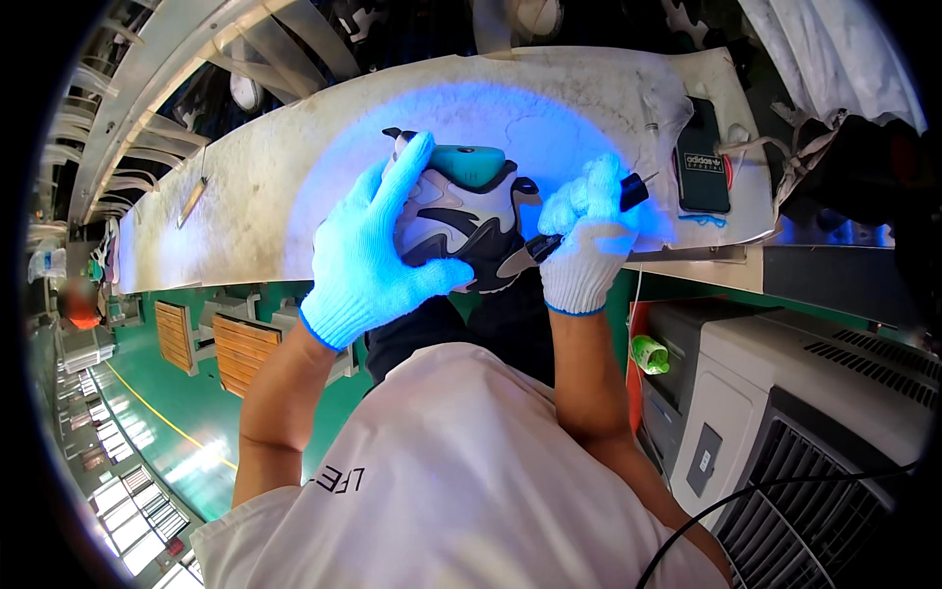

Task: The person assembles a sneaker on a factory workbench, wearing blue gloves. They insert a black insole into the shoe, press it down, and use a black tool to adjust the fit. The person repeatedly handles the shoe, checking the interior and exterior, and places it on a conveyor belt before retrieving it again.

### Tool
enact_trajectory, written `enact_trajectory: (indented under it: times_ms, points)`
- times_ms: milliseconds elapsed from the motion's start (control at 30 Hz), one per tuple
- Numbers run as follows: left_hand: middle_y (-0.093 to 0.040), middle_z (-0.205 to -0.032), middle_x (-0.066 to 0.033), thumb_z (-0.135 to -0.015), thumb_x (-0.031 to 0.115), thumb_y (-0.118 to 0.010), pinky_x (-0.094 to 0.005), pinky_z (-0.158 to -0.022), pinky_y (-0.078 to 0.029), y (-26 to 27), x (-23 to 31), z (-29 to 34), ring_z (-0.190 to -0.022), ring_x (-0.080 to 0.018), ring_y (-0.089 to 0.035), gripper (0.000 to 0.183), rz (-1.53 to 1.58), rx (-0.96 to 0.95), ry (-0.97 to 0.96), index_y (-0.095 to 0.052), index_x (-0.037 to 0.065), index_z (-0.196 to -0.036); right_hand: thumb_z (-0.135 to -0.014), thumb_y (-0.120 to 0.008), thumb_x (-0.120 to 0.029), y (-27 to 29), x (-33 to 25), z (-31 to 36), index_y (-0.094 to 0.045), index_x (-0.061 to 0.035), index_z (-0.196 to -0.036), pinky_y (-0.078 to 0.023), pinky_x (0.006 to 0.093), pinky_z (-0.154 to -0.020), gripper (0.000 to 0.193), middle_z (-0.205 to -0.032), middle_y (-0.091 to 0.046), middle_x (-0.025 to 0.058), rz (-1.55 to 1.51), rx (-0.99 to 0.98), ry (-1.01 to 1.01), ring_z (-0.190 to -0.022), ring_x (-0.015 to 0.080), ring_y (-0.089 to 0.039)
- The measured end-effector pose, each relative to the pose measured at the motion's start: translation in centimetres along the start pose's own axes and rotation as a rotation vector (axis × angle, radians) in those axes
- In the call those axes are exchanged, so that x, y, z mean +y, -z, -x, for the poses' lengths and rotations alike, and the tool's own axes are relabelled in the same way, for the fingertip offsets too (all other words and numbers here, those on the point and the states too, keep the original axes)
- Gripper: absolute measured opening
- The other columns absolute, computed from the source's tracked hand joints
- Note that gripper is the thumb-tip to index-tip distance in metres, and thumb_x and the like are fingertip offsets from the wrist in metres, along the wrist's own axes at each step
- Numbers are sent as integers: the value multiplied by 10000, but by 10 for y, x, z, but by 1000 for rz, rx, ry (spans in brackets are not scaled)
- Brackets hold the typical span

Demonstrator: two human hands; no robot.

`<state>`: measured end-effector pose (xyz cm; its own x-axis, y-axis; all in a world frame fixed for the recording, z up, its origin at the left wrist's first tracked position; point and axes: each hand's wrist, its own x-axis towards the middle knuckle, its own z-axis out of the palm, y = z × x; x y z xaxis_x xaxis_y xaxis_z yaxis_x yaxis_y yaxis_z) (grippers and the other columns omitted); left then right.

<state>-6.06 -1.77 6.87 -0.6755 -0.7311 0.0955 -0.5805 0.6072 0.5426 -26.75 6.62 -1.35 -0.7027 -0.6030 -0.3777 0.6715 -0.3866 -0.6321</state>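
Observation:
Over the near edge of the bench I hold a grey-and-black shoe upper point(456, 211), with a teal shoe last point(471, 165) showing in its opening. My left hand point(378, 255), in a knit glove, is closed around the upper's left side, thumb across its lower part. To the right, my gloved right hand point(589, 231) is closed on a slim black pen-like tool point(634, 192). One end of this tool has a thin point facing away from the shoe; its other dark end comes out beside the upper. Blue light falls on both gloves and the shoe.
A stained pale workbench point(373, 88) curves across the view. On its right lies a dark phone in a case point(702, 157), beside clear plastic; a small blade-like tool point(192, 201) lies far left. A large grey machine with vents point(785, 393) stands at my right, with a black cable point(765, 483) before it.

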Motion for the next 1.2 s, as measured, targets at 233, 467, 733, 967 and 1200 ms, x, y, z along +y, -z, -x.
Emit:
enact_trajectory:
  times_ms: [233,467,733,967,1200]
  points:
    - [-685,-1426,-234,-599,473,-1045,-477,-1066,-607,-10,0,9,-1235,-403,-742,1277,-3,80,-72,-497,89,-1686,-1064,-754,-271,-4,4,10,-622,-77,-849,-425,315,-461,318,-584,-556,21,326,143,180,-434,156,-506]
    - [-682,-1320,-213,-553,453,-1039,-508,-943,-616,-32,19,30,-1113,-427,-728,1276,-240,242,-66,-510,112,-1663,-1070,-767,-315,-9,-2,8,-595,-96,-854,-439,332,-416,352,-619,-560,27,297,74,-20,-450,159,-534]
    - [-680,-1293,-204,-559,368,-1060,-506,-951,-621,-30,14,27,-1121,-416,-731,1275,-187,234,-102,-484,64,-1656,-1127,-703,-370,12,8,25,-578,-75,-911,-645,476,-915,386,-1011,-688,157,77,-74,-163,-911,295,-727]
    - [-670,-1241,-190,-567,392,-1049,-489,-927,-618,-30,12,26,-1083,-387,-731,1248,-187,231,-86,-505,35,-1632,-1122,-700,-370,6,17,25,-699,-25,-1062,-588,388,-829,351,-959,-673,69,116,-48,-274,-863,198,-674]
    - [-682,-1373,-252,-545,416,-1044,-548,-985,-581,-33,6,34,-1172,-475,-687,1242,-202,232,-120,-524,26,-1604,-1083,-731,-347,3,12,21,-751,13,-1016,-555,321,-752,367,-870,-709,36,480,-20,-244,-809,138,-678]
